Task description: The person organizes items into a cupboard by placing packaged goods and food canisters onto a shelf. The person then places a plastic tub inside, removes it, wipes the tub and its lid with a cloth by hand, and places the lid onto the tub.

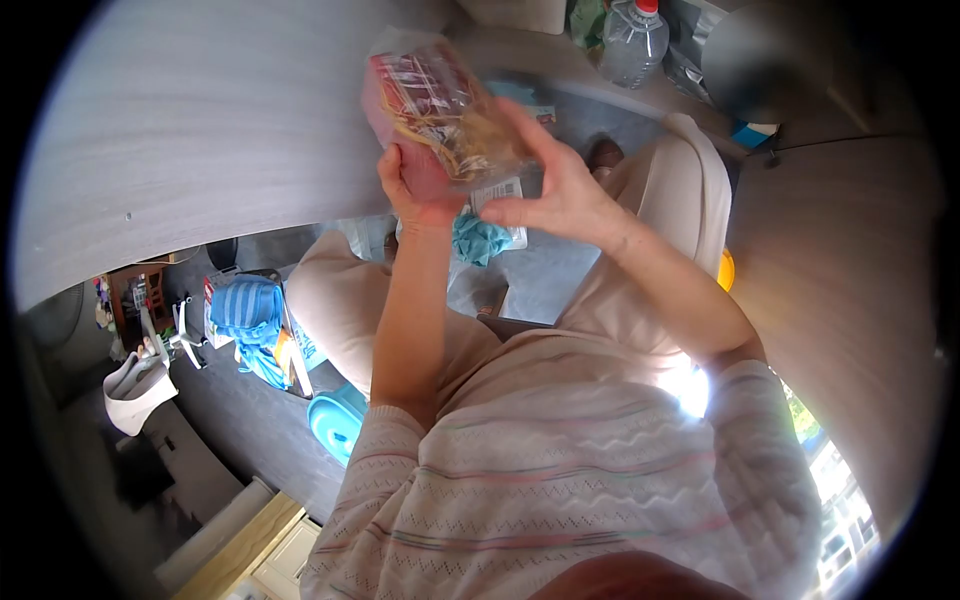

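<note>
A clear plastic package (425, 95) with red and white printing and yellowish contents is held up near the top centre. Along its left side and underneath lies something pink. My left hand (422, 195) grips the package from below, its thumb up against the pink part. On the right side, my right hand (560, 185) has its thumb and fingers spread apart beside the package; the fingertips reach its right edge, and whether they press on it I cannot tell. Below the package, a crumpled turquoise bag (480, 238) lies next to a white labelled packet (512, 190).
A large clear bottle with a red cap (634, 45) stands at the top right. Pale panels rise on the left and right. Lower left are a blue striped cloth (248, 305), a turquoise plastic tub (338, 422) and a white chair (140, 393).
</note>
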Demonstrator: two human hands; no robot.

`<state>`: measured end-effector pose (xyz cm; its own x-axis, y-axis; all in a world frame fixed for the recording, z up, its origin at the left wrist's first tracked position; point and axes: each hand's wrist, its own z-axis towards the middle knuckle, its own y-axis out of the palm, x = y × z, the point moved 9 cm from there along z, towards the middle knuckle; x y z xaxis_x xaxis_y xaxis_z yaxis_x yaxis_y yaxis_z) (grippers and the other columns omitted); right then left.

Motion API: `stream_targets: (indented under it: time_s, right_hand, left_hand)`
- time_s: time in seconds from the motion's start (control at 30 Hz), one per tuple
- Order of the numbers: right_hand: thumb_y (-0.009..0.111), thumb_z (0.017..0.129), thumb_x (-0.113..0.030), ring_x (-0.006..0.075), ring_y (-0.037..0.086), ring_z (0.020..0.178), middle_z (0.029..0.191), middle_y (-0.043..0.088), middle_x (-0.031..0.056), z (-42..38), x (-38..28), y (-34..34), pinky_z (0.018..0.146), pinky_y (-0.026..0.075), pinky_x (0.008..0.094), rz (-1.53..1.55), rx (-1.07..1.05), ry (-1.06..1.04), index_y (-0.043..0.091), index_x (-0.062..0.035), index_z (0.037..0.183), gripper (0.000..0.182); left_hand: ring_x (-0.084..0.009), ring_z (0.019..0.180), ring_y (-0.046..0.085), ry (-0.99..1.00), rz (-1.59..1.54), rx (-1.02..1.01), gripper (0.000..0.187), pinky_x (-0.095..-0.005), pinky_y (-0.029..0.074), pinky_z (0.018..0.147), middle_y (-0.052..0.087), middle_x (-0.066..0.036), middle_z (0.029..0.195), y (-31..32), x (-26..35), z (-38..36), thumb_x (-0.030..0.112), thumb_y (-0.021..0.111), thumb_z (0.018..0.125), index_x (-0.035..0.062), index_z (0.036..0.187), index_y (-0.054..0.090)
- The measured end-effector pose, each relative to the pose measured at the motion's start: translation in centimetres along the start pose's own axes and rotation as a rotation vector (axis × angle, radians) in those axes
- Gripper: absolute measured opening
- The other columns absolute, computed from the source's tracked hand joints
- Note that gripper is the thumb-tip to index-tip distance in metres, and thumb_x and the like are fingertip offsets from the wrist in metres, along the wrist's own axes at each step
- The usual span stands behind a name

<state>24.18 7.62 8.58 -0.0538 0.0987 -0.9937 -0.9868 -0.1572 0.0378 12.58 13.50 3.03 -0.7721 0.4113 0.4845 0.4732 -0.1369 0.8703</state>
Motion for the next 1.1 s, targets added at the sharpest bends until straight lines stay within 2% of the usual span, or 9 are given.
stream_targets:
  time_s: [0.13,0.33,0.4,0.47,0.6,0.67,0.77,0.87,1.1]
  right_hand:
    - [0.081,0.057,-0.030,0.0226,0.029,0.126,0.134,0.033,0.0173,-0.4,-1.1,-0.1,0.103,0.023,0.0321,-0.136,0.065,-0.130,0.019,0.0027,0.135,0.105]
    - [0.082,0.056,-0.031,0.0235,0.034,0.123,0.133,0.034,0.0179,-0.4,-2.1,-0.8,0.101,0.026,0.0324,-0.197,0.136,-0.175,0.019,0.0027,0.134,0.106]
    - [0.082,0.055,-0.032,0.0235,0.036,0.122,0.132,0.036,0.0177,-0.3,-2.2,-0.9,0.101,0.027,0.0324,-0.163,0.148,-0.176,0.019,0.0025,0.134,0.107]
    - [0.083,0.054,-0.032,0.0233,0.036,0.121,0.131,0.037,0.0170,-0.3,-1.5,-1.0,0.100,0.028,0.0326,-0.067,0.210,-0.154,0.020,0.0024,0.134,0.108]
    - [0.084,0.053,-0.029,0.0217,0.033,0.122,0.129,0.037,0.0149,-0.3,-0.8,-2.5,0.102,0.025,0.0321,0.015,0.280,-0.090,0.019,0.0018,0.134,0.108]
    - [0.083,0.055,-0.027,0.0216,0.033,0.122,0.130,0.036,0.0149,-0.2,-0.6,-2.9,0.102,0.025,0.0319,0.017,0.301,-0.068,0.016,0.0019,0.134,0.108]
    - [0.082,0.057,-0.029,0.0217,0.033,0.122,0.130,0.036,0.0158,-0.3,-1.9,-3.7,0.102,0.024,0.0320,0.051,0.352,-0.097,0.011,0.0042,0.134,0.110]
    - [0.081,0.057,-0.031,0.0248,0.041,0.116,0.124,0.042,0.0195,-0.7,-2.7,-5.5,0.098,0.032,0.0336,-0.040,0.470,-0.142,0.014,0.0058,0.132,0.108]
    - [0.078,0.061,-0.019,0.0204,0.049,0.106,0.116,0.047,0.0165,-1.1,-4.7,-10.9,0.089,0.041,0.0311,0.295,0.688,-0.128,0.017,0.0071,0.129,0.095]
  left_hand:
    - [-0.0283,0.117,0.039,0.013,-0.094,0.110,0.068,-0.0479,0.029,0.098,0.043,-0.007,0.127,-0.4,-0.9,0.9,0.055,0.051,0.070,0.0172,0.126,0.040]
    - [-0.0274,0.116,0.040,-0.065,-0.247,-0.077,0.070,-0.0477,0.029,0.098,0.044,-0.006,0.126,1.2,-2.2,2.1,0.060,0.046,0.072,0.0174,0.127,0.039]
    - [-0.0279,0.116,0.040,0.043,0.072,-0.032,0.071,-0.0474,0.030,0.097,0.044,-0.006,0.126,1.4,-1.3,2.1,0.058,0.048,0.072,0.0165,0.128,0.037]
    - [-0.0285,0.117,0.039,0.072,0.176,0.007,0.070,-0.0472,0.030,0.097,0.043,-0.007,0.127,1.8,-1.0,2.0,0.054,0.049,0.073,0.0154,0.130,0.035]
    - [-0.0301,0.118,0.040,-0.022,-0.017,-0.118,0.067,-0.0483,0.033,0.097,0.043,-0.011,0.127,2.6,-1.9,2.0,0.041,0.054,0.075,0.0119,0.131,0.032]
    - [-0.0284,0.111,0.047,-0.028,-0.009,-0.050,0.066,-0.0465,0.038,0.093,0.047,-0.012,0.122,2.5,-1.9,2.5,0.034,0.061,0.072,0.0049,0.126,0.037]
    - [-0.0271,0.105,0.051,-0.009,0.090,-0.030,0.061,-0.0428,0.041,0.092,0.052,-0.012,0.116,4.1,-1.7,3.0,0.031,0.061,0.073,0.0018,0.123,0.039]
    - [-0.0258,0.102,0.053,-0.023,0.118,-0.069,0.059,-0.0404,0.043,0.090,0.053,-0.011,0.114,6.2,-2.2,3.9,0.023,0.064,0.072,0.0013,0.121,0.041]
    - [-0.0223,0.101,0.054,-0.131,0.237,-0.227,0.049,-0.0377,0.043,0.091,0.055,-0.008,0.110,12.6,-5.7,7.0,0.013,0.064,0.073,0.0037,0.117,0.045]
